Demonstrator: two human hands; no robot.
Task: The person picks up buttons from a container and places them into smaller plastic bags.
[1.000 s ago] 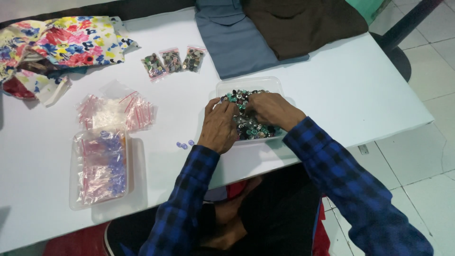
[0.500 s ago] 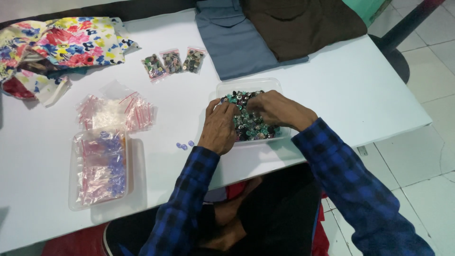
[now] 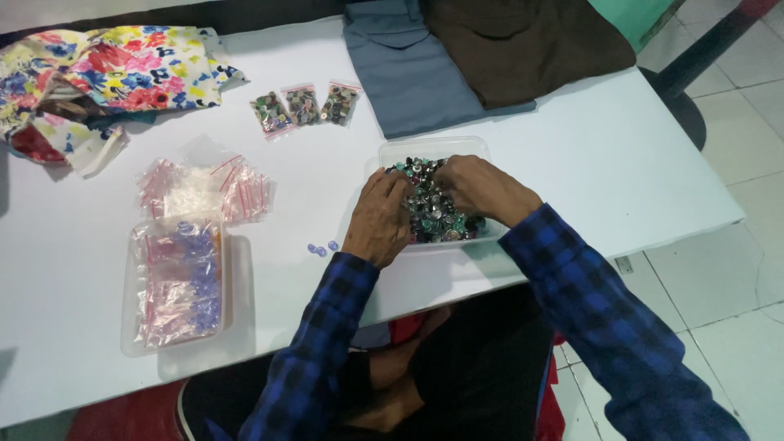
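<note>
Your left hand (image 3: 378,219) sits at the left rim of the clear tray (image 3: 433,148), fingers bent down into the pile of small shiny buttons (image 3: 437,214); what the tips pinch, if anything, I cannot tell. Your right hand (image 3: 482,188) lies across the tray's top right, fingers curled into the same pile, grip hidden as well. Both hands touch the buttons, and the tips nearly meet mid-tray. The buttons fill the tray, mixed green, silver and dark; too many to count.

Everything else relative to that tray:
- Just left of it, beside your left wrist: two small lilac beads (image 3: 322,247) loose on the white table (image 3: 621,163).
- Up-left: three small filled zip bags (image 3: 305,106) in a row, holding similar dark bits.
- Further left: a heap of empty red-striped zip bags (image 3: 202,188).
- Below that heap, well left of the tray: a second clear tray (image 3: 237,294) holding bagged lilac pieces.
- Far upper left: floral cloth (image 3: 122,65).
- Above the tray: a folded grey-blue garment (image 3: 408,65), a brown one (image 3: 523,45) partly overlapping it, a green one (image 3: 633,12) at the frame edge.

Nothing blocks the tray; only your own hands cover the pile.
</note>
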